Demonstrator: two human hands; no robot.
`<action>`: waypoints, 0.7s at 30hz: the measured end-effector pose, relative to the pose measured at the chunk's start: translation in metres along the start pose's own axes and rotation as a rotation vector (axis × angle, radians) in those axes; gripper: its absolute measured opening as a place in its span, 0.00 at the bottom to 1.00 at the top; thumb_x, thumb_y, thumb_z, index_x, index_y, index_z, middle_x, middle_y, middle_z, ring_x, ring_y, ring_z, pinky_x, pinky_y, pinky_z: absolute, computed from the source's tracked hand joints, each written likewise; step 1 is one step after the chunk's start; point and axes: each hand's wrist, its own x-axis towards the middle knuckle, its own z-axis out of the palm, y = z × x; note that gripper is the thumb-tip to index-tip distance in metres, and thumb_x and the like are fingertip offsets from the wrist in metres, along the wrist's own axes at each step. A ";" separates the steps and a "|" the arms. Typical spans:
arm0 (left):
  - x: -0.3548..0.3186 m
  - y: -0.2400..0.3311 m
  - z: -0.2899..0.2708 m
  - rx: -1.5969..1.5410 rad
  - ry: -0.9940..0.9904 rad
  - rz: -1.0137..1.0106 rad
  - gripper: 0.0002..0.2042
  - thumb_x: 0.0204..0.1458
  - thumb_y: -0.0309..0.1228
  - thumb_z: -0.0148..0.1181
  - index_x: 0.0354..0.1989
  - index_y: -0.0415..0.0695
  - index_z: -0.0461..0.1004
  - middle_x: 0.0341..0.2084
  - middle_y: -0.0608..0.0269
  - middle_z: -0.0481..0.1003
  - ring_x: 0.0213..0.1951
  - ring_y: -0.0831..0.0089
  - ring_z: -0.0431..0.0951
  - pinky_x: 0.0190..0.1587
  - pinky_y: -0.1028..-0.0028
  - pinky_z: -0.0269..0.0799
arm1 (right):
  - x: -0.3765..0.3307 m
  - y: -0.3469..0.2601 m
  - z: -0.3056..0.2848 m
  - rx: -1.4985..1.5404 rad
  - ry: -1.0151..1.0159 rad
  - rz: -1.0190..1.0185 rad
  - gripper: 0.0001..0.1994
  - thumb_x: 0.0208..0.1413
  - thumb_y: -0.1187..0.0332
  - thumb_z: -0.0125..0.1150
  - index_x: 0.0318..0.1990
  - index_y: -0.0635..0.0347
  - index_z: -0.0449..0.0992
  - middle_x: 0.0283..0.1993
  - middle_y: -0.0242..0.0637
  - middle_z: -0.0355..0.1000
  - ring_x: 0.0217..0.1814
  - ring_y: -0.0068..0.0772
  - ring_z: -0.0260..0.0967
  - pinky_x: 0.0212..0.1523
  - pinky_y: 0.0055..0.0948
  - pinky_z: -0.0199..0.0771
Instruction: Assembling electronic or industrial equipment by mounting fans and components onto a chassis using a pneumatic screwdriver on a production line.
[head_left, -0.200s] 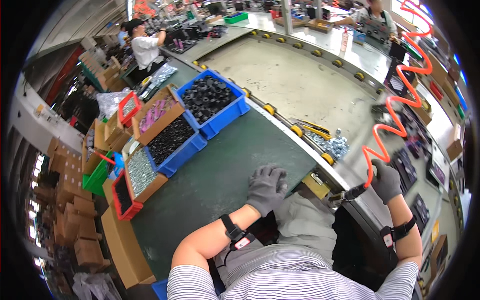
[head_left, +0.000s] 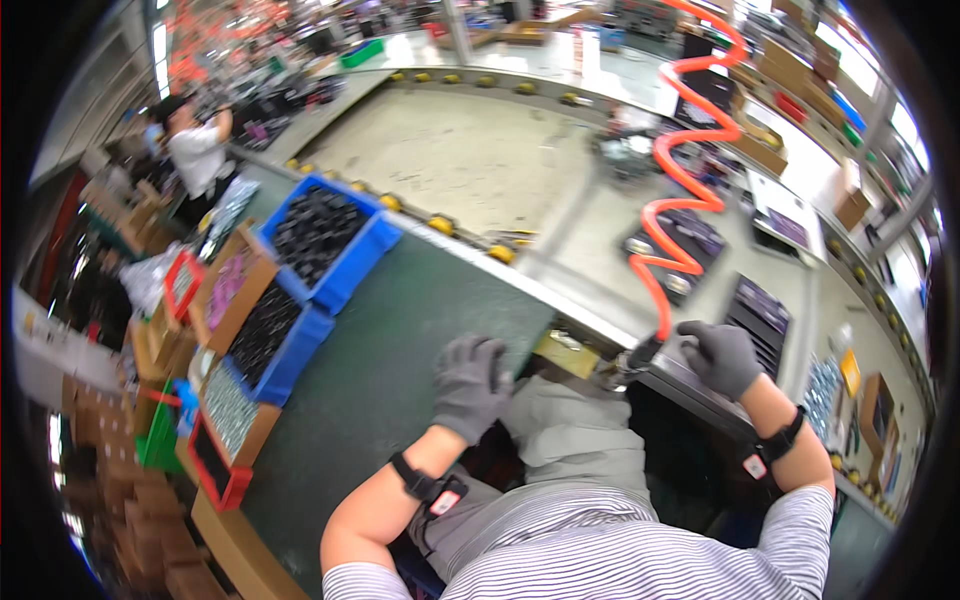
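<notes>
My left hand point(head_left: 470, 388), in a grey glove, rests on the green tabletop point(head_left: 375, 340) near its right edge. Its fingers are loosely bent and a little apart, with nothing seen in them. Over the metal rail to the right, my right hand point(head_left: 727, 360) wears a matching glove. Its fingers point left, slightly spread and holding nothing. Between the hands sits an air tool point(head_left: 634, 360) with a dark handle, joined to a coiled orange hose point(head_left: 665, 225). The tool stands just left of my right fingertips, apart from them. A yellowish metal block point(head_left: 566, 353) lies beside it.
Blue bins point(head_left: 345, 262) of black parts line the table's left side. Beside them stand a carton of small metal parts point(head_left: 228, 410) and a red bin point(head_left: 222, 468). Beyond the rail lie dark slotted units point(head_left: 757, 325). A co-worker point(head_left: 195, 150) stands far left.
The whole view has turned right, so bins and bench appear further left. My right hand has come away from the hose end at the tool. My left hand stays on the table.
</notes>
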 end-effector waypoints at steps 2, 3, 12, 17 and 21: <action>0.003 0.003 -0.004 -0.020 -0.025 0.032 0.18 0.41 0.35 0.58 0.44 0.52 0.71 0.45 0.60 0.68 0.52 0.59 0.63 0.56 0.57 0.54 | -0.004 0.008 0.006 0.089 0.070 -0.121 0.13 0.49 0.66 0.52 0.43 0.56 0.72 0.29 0.43 0.72 0.30 0.48 0.70 0.31 0.42 0.70; 0.003 0.003 -0.005 0.001 -0.019 0.031 0.18 0.41 0.35 0.58 0.44 0.52 0.71 0.46 0.61 0.68 0.52 0.59 0.64 0.56 0.57 0.54 | -0.004 0.008 0.008 0.048 0.057 -0.150 0.15 0.48 0.66 0.54 0.44 0.58 0.71 0.29 0.43 0.72 0.31 0.48 0.70 0.31 0.42 0.70; 0.002 0.009 -0.004 0.067 -0.029 -0.004 0.18 0.41 0.35 0.58 0.44 0.51 0.72 0.47 0.61 0.68 0.52 0.59 0.65 0.56 0.58 0.54 | 0.031 0.012 0.025 0.166 0.292 -0.018 0.20 0.41 0.65 0.65 0.44 0.56 0.70 0.31 0.39 0.72 0.31 0.43 0.71 0.31 0.38 0.72; 0.011 0.014 -0.001 0.079 -0.041 0.029 0.20 0.42 0.36 0.56 0.48 0.51 0.70 0.48 0.60 0.67 0.53 0.58 0.64 0.57 0.57 0.54 | 0.066 0.018 0.035 0.030 0.094 0.026 0.17 0.45 0.59 0.63 0.40 0.56 0.68 0.32 0.42 0.72 0.33 0.47 0.72 0.34 0.41 0.71; 0.015 0.014 0.003 0.102 -0.080 0.044 0.22 0.43 0.38 0.55 0.50 0.52 0.68 0.50 0.58 0.66 0.56 0.56 0.62 0.58 0.56 0.53 | 0.106 0.004 0.075 0.141 0.115 -0.428 0.16 0.49 0.65 0.56 0.48 0.54 0.69 0.36 0.45 0.71 0.42 0.47 0.70 0.41 0.42 0.68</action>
